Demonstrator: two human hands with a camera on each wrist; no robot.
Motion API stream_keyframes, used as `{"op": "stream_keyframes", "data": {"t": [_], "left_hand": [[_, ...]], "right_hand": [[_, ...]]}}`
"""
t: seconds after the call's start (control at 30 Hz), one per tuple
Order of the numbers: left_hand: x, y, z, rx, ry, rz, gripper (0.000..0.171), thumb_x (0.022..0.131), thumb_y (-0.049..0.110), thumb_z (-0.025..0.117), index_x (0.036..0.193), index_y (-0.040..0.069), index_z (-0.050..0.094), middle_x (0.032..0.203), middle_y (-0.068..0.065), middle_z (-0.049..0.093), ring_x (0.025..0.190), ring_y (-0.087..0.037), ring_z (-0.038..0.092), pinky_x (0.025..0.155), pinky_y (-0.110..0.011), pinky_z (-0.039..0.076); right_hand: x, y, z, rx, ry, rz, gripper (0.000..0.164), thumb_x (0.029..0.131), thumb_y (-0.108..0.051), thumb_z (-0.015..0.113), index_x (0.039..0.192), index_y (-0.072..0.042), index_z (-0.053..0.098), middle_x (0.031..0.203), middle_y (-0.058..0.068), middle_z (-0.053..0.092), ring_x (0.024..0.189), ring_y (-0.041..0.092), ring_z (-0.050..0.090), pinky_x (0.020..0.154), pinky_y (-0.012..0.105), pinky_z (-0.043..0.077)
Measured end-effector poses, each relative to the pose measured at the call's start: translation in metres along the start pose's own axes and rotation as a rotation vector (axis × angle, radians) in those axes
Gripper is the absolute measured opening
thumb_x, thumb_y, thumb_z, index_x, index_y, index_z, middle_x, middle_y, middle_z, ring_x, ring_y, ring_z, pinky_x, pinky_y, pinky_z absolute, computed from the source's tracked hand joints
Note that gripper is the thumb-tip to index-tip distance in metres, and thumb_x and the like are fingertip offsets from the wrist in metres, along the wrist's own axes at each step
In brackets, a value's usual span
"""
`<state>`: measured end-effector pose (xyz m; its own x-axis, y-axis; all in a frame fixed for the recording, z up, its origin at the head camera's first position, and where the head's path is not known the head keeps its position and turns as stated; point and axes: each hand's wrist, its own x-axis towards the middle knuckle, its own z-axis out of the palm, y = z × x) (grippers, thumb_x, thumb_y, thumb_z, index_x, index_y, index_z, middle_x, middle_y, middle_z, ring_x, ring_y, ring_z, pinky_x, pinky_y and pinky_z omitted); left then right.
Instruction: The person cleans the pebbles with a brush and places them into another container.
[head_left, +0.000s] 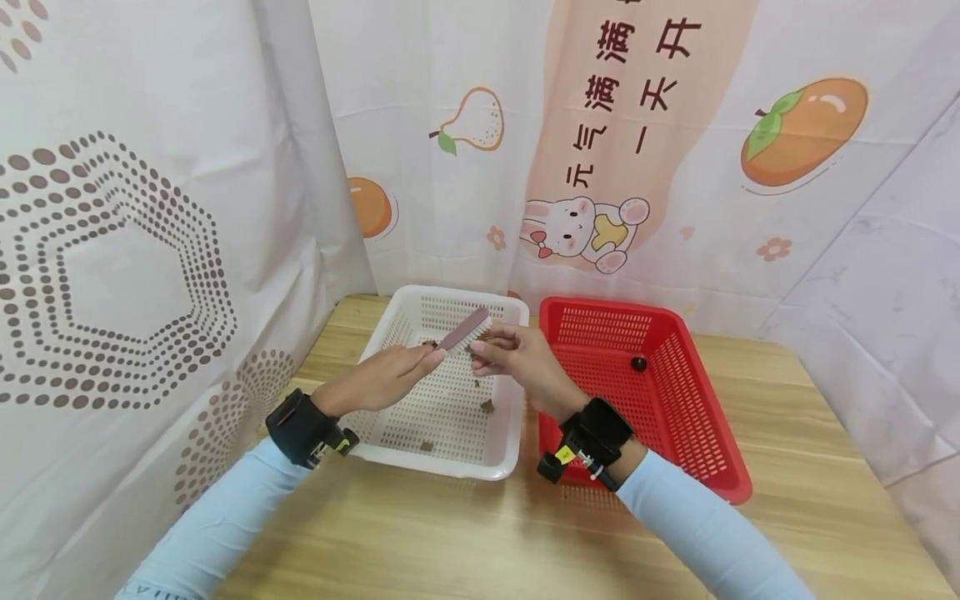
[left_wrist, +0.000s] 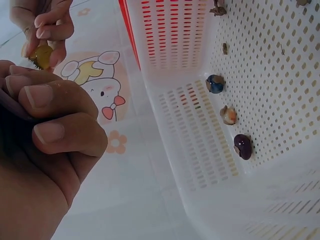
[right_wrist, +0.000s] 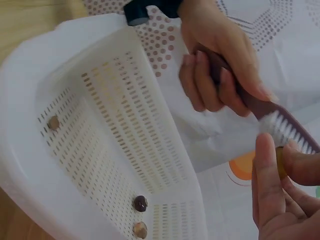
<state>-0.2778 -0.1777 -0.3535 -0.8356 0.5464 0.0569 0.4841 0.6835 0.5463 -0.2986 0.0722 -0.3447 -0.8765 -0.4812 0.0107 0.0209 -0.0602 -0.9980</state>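
Observation:
My left hand [head_left: 386, 379] grips a scrub brush [head_left: 465, 328] by its mauve handle; its white bristles face my right hand [head_left: 528, 362]. That hand pinches a small yellow rounded stone [left_wrist: 44, 56] between thumb and fingers, right at the bristles in the right wrist view. Both hands are above the white perforated basket [head_left: 519, 433]. Inside it, in the left wrist view, lie a blue stone [left_wrist: 215, 84], an orange-and-white stone [left_wrist: 228, 115] and a dark purple stone [left_wrist: 243, 146], each with brown patches. Brown crumbs [head_left: 487, 406] are scattered on the basket floor.
A red perforated basket [head_left: 720, 421] stands to the right of the white one, with one dark round stone [head_left: 638, 363] inside. Both stand on a wooden table [head_left: 420, 533]. A printed curtain [head_left: 450, 208] hangs behind the table and along its left side.

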Motion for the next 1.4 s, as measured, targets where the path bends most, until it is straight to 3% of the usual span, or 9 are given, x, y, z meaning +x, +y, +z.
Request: {"op": "stream_keyframes", "data": {"t": [0.1, 0.27, 0.43, 0.63, 0.7, 0.87, 1.03, 1.2, 1.4], "left_hand": [[-0.0001, 0.0008, -0.0005, 0.000, -0.009, -0.006, 0.056, 0.101, 0.055, 0.016, 0.118, 0.018, 0.055, 0.065, 0.006, 0.033, 0.055, -0.009, 0.035, 0.055, -0.029, 0.033], [-0.0004, 0.0025, -0.0026, 0.010, -0.004, 0.005, 0.053, 0.102, 0.053, 0.017, 0.117, 0.019, 0.055, 0.066, 0.006, 0.034, 0.057, -0.009, 0.037, 0.058, -0.029, 0.035], [-0.0013, 0.0033, -0.0060, 0.010, 0.005, 0.009, 0.049, 0.103, 0.049, 0.019, 0.117, 0.019, 0.056, 0.063, 0.006, 0.033, 0.053, -0.009, 0.032, 0.055, -0.030, 0.033], [-0.0003, 0.0030, -0.0062, 0.006, 0.009, 0.026, 0.046, 0.104, 0.048, 0.021, 0.109, 0.018, 0.055, 0.065, 0.006, 0.033, 0.054, -0.009, 0.033, 0.057, -0.030, 0.034], [-0.0004, 0.0035, -0.0064, 0.006, 0.016, 0.026, 0.045, 0.104, 0.047, 0.021, 0.108, 0.018, 0.055, 0.065, 0.005, 0.033, 0.055, -0.009, 0.033, 0.057, -0.030, 0.034], [-0.0015, 0.0038, -0.0065, 0.014, 0.003, 0.017, 0.048, 0.104, 0.047, 0.021, 0.119, 0.017, 0.056, 0.065, 0.006, 0.033, 0.055, -0.009, 0.035, 0.058, -0.030, 0.035], [-0.0014, 0.0037, -0.0064, 0.023, -0.001, 0.015, 0.047, 0.104, 0.047, 0.020, 0.113, 0.017, 0.055, 0.065, 0.006, 0.033, 0.055, -0.008, 0.034, 0.057, -0.029, 0.034], [-0.0017, 0.0039, -0.0067, 0.027, -0.002, 0.013, 0.046, 0.104, 0.046, 0.020, 0.112, 0.017, 0.055, 0.065, 0.005, 0.033, 0.054, -0.009, 0.032, 0.055, -0.030, 0.032], [-0.0027, 0.0066, -0.0079, 0.021, -0.011, 0.001, 0.050, 0.104, 0.048, 0.020, 0.120, 0.016, 0.055, 0.066, 0.005, 0.032, 0.057, -0.009, 0.037, 0.061, -0.031, 0.036]], "right_hand": [[-0.0011, 0.0019, 0.0018, -0.009, -0.021, 0.016, 0.029, 0.091, -0.013, 0.065, 0.117, 0.000, 0.061, 0.102, 0.017, 0.067, 0.083, 0.024, 0.068, 0.081, 0.042, 0.052], [0.0005, 0.0009, -0.0008, 0.027, 0.048, -0.015, 0.025, 0.091, -0.010, 0.066, 0.114, -0.002, 0.063, 0.098, 0.019, 0.067, 0.083, 0.027, 0.068, 0.080, 0.043, 0.052], [0.0012, -0.0002, 0.0034, -0.001, -0.017, -0.004, 0.031, 0.091, -0.013, 0.066, 0.118, 0.002, 0.060, 0.099, 0.017, 0.067, 0.084, 0.025, 0.067, 0.082, 0.043, 0.051], [0.0008, -0.0024, 0.0010, 0.060, 0.082, -0.048, 0.031, 0.090, -0.011, 0.067, 0.117, 0.001, 0.059, 0.099, 0.019, 0.067, 0.085, 0.029, 0.068, 0.079, 0.042, 0.052], [0.0011, -0.0027, 0.0013, 0.055, 0.063, -0.050, 0.031, 0.090, -0.011, 0.066, 0.117, 0.001, 0.059, 0.099, 0.019, 0.067, 0.085, 0.029, 0.068, 0.079, 0.042, 0.052], [0.0003, -0.0004, 0.0000, 0.015, -0.004, -0.028, 0.035, 0.091, -0.013, 0.066, 0.120, 0.005, 0.058, 0.100, 0.018, 0.066, 0.085, 0.027, 0.067, 0.080, 0.042, 0.052], [0.0020, 0.0007, -0.0049, 0.052, 0.072, -0.055, 0.033, 0.090, -0.011, 0.067, 0.119, 0.001, 0.059, 0.099, 0.018, 0.067, 0.083, 0.027, 0.068, 0.077, 0.040, 0.053], [0.0016, 0.0012, -0.0031, 0.034, 0.006, -0.024, 0.038, 0.090, -0.014, 0.067, 0.121, 0.006, 0.057, 0.101, 0.018, 0.067, 0.085, 0.025, 0.068, 0.079, 0.040, 0.053], [0.0011, -0.0007, -0.0050, 0.075, 0.092, -0.053, 0.034, 0.089, -0.011, 0.068, 0.119, 0.003, 0.059, 0.101, 0.020, 0.067, 0.083, 0.027, 0.068, 0.077, 0.039, 0.053]]}}
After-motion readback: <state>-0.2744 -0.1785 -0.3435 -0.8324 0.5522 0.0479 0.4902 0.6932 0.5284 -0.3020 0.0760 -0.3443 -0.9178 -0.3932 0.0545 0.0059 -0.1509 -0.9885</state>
